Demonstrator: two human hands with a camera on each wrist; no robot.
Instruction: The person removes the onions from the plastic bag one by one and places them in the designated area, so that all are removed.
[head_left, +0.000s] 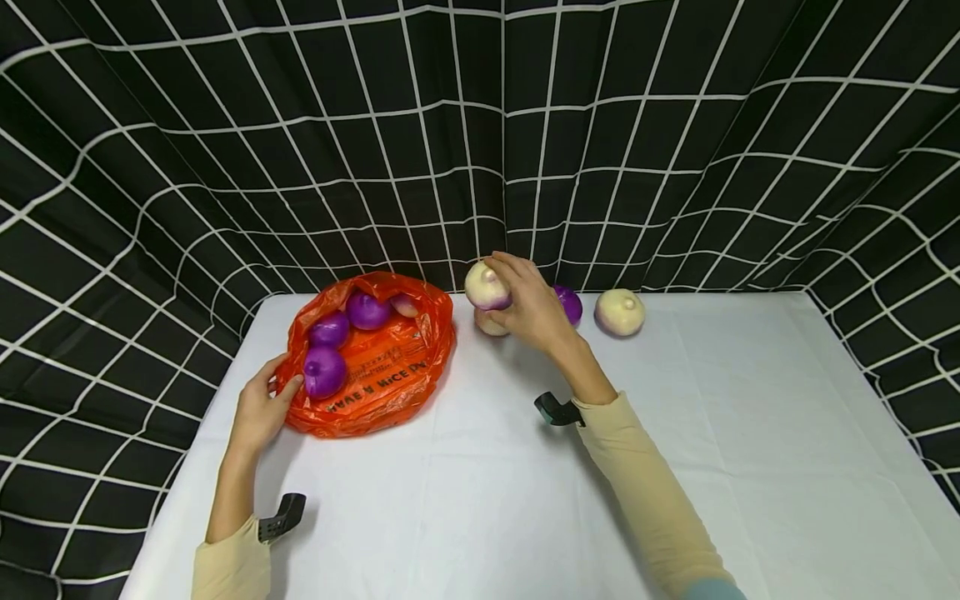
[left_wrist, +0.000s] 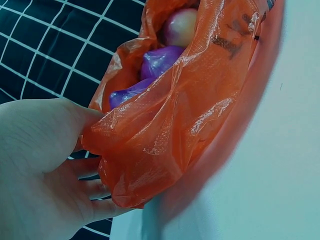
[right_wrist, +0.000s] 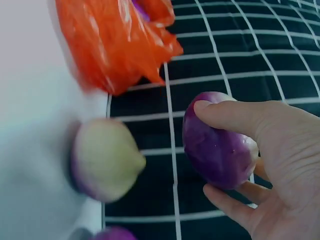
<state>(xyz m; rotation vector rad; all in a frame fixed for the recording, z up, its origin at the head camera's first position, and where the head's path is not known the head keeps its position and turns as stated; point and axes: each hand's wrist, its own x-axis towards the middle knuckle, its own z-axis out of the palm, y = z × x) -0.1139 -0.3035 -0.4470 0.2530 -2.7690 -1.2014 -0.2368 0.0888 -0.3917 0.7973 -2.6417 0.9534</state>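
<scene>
My left hand (head_left: 261,407) pinches the left rim of a red plastic bag (head_left: 408,398), thumb on the near side of the film and fingers behind it. Inside the bag, purple onions (head_left: 325,372) lie along its left and back, with a paler one (head_left: 405,305) partly hidden by the folded rim. My right hand (head_left: 534,310) grips a white-and-purple turnip (head_left: 484,286) between thumb and fingers, right of the bag. In the right wrist view the purple underside of the turnip (right_wrist: 215,142) shows. Another turnip (head_left: 492,323) sits on the table just below the held one.
Behind my right hand, a purple onion (head_left: 570,305) is partly covered. Further right stands another turnip (head_left: 619,312) near the back edge. A white cloth covers the table (head_left: 450,517). Black fabric with a white grid (head_left: 480,142) rises behind and at both sides.
</scene>
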